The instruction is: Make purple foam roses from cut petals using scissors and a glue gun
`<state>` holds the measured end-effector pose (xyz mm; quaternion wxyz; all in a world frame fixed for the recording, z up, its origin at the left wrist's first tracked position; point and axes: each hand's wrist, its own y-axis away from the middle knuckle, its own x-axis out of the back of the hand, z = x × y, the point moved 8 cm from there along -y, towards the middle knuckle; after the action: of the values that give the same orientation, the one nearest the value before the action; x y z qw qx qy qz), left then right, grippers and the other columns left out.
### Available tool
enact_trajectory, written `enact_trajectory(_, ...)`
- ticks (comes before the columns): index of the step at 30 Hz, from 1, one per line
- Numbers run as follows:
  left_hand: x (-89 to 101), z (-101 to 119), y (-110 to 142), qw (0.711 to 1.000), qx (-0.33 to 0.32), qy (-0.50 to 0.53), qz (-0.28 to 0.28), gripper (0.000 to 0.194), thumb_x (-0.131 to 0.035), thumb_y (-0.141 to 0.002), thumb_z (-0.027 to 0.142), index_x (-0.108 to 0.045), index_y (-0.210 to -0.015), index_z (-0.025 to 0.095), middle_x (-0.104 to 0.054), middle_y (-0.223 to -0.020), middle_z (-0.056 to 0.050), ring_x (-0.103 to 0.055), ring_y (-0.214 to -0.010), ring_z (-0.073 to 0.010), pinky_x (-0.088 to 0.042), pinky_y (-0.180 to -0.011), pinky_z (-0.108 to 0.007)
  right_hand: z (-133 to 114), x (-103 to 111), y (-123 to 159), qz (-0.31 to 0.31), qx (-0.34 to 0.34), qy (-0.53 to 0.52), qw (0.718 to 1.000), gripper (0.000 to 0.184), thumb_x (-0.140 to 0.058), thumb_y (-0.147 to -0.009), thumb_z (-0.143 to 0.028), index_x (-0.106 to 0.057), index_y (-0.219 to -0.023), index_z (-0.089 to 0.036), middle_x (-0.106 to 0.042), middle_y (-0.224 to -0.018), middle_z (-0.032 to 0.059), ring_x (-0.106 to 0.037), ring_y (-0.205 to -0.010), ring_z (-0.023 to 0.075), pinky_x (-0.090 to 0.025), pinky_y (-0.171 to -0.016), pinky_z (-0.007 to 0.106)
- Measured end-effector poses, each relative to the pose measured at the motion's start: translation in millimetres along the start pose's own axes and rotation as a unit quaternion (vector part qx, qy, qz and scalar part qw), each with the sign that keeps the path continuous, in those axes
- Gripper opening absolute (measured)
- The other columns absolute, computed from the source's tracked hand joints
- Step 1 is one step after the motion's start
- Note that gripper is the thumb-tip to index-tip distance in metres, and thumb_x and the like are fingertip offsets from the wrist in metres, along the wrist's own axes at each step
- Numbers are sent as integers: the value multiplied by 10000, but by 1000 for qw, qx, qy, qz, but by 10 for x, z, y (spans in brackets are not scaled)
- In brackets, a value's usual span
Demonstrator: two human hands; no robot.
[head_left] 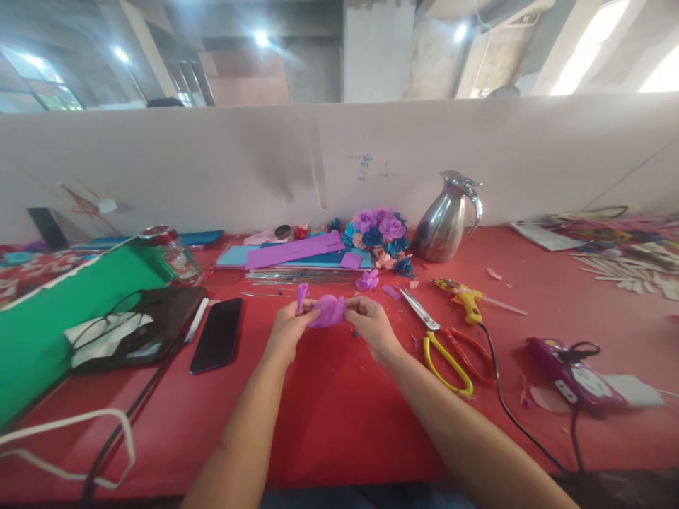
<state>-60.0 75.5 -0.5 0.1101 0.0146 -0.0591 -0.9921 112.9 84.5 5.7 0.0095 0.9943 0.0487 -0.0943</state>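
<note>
Left hand (291,326) and right hand (373,324) each pinch one side of the purple paper (329,312), held between them above the red table (350,424). Scissors (436,332) lie to the right; a black phone (216,336) left; paper flowers (378,230) on the far side.

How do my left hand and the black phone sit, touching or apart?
Apart. The head view plainly shows bare red tabletop between your left hand and the black phone, which lies to the left of it.
</note>
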Motion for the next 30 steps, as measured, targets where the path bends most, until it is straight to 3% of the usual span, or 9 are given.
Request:
enact_trajectory(3, 175, -39, -37, 996, 14, -41, 73, 204, -755, -521, 185, -697, -716, 171, -664, -650, -4, -585, -641, -149, -401, -639, -259, -42, 122, -3, 58, 13, 8, 998, 88, -493, -592, -245, -547, -636, -192, -473, -538, -52, -377, -507, 96, -265, -484, 235)
enact_trajectory(6, 187, -16, -42, 994, -7, -77, 78, 162, -718, -504, 135, -681, -655, 180, -619, -565, 22, -547, -582, -145, -368, -591, -248, -94, 192, 3, 85, 26, 7, 996, 77, -456, -604, -261, -467, -556, -202, -379, -511, -61, -313, -503, 95, -227, -488, 250)
enact_trajectory(9, 145, 5, -26, 995, -21, -66, 72, 155, -734, -553, 235, -682, -686, 174, -644, -601, -4, -541, -580, -146, -349, -561, -239, -86, 188, -5, 77, 18, -4, 997, 84, -454, -593, -258, -425, -533, -206, -362, -511, -62, -293, -501, 94, -208, -491, 256)
enact_trajectory(14, -43, -16, 22, 1000, 14, 8, -4, 462, -691, -648, 528, -699, -913, 150, -694, -764, -64, -428, -451, -74, -258, -464, -229, 50, 76, -32, 26, -35, -48, 998, 73, -460, -559, -249, -408, -520, -216, -341, -477, -69, -281, -466, 92, -191, -471, 255)
enact_trajectory(19, -239, -33, 103, 994, 48, 29, -99, 418, -821, -534, 338, -690, -898, 179, -672, -763, -18, -518, -570, -91, -288, -484, -200, 108, -46, -24, -30, -62, -94, 993, 62, -461, -528, -231, -405, -505, -217, -380, -471, -58, -307, -458, 95, -216, -460, 251)
enact_trajectory(22, -242, -37, 107, 991, 57, 51, -106, 318, -825, -520, 279, -681, -779, 162, -644, -686, -7, -503, -539, -83, -275, -470, -201, 71, -6, -21, -13, -50, -93, 994, 71, -465, -534, -230, -408, -495, -215, -380, -469, -58, -301, -459, 91, -211, -460, 246)
enact_trajectory(27, -239, -22, 83, 990, 47, 79, -111, 228, -797, -568, 290, -659, -688, 155, -467, -464, 64, -267, -367, -28, -143, -411, -219, -70, 51, 16, 18, 1, -36, 999, 101, -502, -599, -272, -575, -615, -203, -448, -514, -46, -328, -481, 102, -241, -478, 252)
enact_trajectory(30, -228, -19, 89, 990, 52, 83, -97, 241, -802, -556, 303, -671, -684, 146, -532, -503, 38, -374, -404, -44, -212, -422, -204, -181, -42, 73, -23, 60, 13, 998, 192, -508, -696, -326, -652, -677, -201, -525, -597, -11, -439, -581, 135, -326, -561, 266)
